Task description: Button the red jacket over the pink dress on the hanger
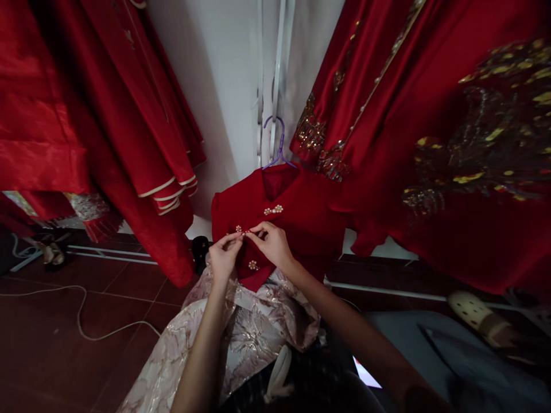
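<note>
A small red jacket (301,215) hangs on a purple hanger (279,146) over a pale floral brocade skirt (253,327). Pearl button clasps run down its front: one at the collar (274,210), one at the middle (238,229), one lower (253,265). My left hand (224,255) and my right hand (271,241) meet at the middle clasp. Both pinch the jacket's front edge there, fingertips almost touching. The clasp is partly hidden under my fingers.
Long red garments (107,115) hang at the left. Red robes with gold embroidery (430,132) hang at the right. A white rack pole (275,74) stands behind. A white cable (81,315) lies on the dark red tile floor. A pale slipper (473,312) lies at the right.
</note>
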The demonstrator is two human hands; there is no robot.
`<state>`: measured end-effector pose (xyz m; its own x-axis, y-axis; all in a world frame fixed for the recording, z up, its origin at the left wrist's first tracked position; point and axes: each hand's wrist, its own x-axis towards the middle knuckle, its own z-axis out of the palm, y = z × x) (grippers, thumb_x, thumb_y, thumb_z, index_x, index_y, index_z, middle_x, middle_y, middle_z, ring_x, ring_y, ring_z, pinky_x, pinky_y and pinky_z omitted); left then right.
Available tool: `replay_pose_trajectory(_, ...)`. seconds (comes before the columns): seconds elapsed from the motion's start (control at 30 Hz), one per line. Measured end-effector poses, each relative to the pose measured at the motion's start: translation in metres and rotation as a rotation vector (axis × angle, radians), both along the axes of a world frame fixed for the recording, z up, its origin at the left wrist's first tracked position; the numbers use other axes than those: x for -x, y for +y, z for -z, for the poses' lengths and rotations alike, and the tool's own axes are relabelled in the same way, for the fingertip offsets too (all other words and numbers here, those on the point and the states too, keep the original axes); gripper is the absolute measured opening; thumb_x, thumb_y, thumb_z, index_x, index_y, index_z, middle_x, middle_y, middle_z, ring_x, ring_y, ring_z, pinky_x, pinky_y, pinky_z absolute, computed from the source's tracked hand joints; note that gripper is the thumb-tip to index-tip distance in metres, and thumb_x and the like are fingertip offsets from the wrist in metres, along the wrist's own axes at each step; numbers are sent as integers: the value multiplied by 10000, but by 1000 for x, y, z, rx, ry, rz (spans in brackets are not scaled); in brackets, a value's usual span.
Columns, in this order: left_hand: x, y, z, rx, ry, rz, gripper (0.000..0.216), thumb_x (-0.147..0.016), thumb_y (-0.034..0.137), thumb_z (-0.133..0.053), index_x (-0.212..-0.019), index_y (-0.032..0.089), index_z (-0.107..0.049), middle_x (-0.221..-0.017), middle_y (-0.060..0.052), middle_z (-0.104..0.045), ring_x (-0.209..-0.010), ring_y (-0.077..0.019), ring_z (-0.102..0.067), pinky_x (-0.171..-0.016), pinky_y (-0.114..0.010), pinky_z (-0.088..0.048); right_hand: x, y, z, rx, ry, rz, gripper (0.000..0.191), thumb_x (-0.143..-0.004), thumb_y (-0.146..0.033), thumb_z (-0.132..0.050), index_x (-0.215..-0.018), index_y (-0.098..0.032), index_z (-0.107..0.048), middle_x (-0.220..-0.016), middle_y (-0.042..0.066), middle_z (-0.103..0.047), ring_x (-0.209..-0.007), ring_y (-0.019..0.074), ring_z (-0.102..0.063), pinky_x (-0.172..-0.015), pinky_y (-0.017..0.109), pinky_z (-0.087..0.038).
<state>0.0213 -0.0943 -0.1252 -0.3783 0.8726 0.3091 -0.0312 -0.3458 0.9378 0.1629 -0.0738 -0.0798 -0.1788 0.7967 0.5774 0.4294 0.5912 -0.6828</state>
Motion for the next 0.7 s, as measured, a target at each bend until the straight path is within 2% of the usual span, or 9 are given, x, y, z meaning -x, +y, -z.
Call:
replay_pose_trajectory(0.2,4,4,-7,-9,49,93,224,-683,286,-691,-837,125,-664,-847,-68,-698,-791,-157,-655,-804,-300,-523,3,0,0,-1,-23,42,98,-782,-270,-619,-790,-178,-652,-805,30,-690,-670,132,-619,-671,255,-493)
replay_pose_trajectory(0.37,-3,-12,-7,-7,93,104,323,-691,227,-657,-985,165,-537,-902,-41,-597,-767,-115,-592,-723,-258,-500,-19,-8,-9,207,15,-160,246,-857,-336,-510,-997,-205,-665,-940,46,-707,-817,154,-667,-683,263,-536)
replay_pose_trajectory(0.47,-9,-37,-2,-24,370,139,385,-664,145,-643,-1024,193,-513,-986,-48,-535,-863,-140,-542,-766,-276,-470,-48,-17,-12,291,25,-167,262,-855,-361,-512,-1000,-201,-660,-923,57,-712,-820,168,-675,-700,286,-544)
replay_pose_trajectory(0.57,-13,-60,2,11,645,242,425,-644,88,-616,-1043,209,-530,-1042,-53,-485,-972,-178,-495,-879,-330,-428,-78,-26,-9,338,-29,-89,240,-838,-385,-531,-871,-186,-661,-848,60,-716,-738,171,-677,-649,282,-538)
replay_pose_trajectory(0.7,-14,-69,4,73,788,292,400,-688,89,-574,-1062,230,-544,-1016,-44,-422,-979,-179,-477,-913,-339,-416,-99,-35,8,382,-122,-20,230,-831,-386,-535,-850,-185,-644,-820,53,-706,-736,163,-664,-661,283,-523)
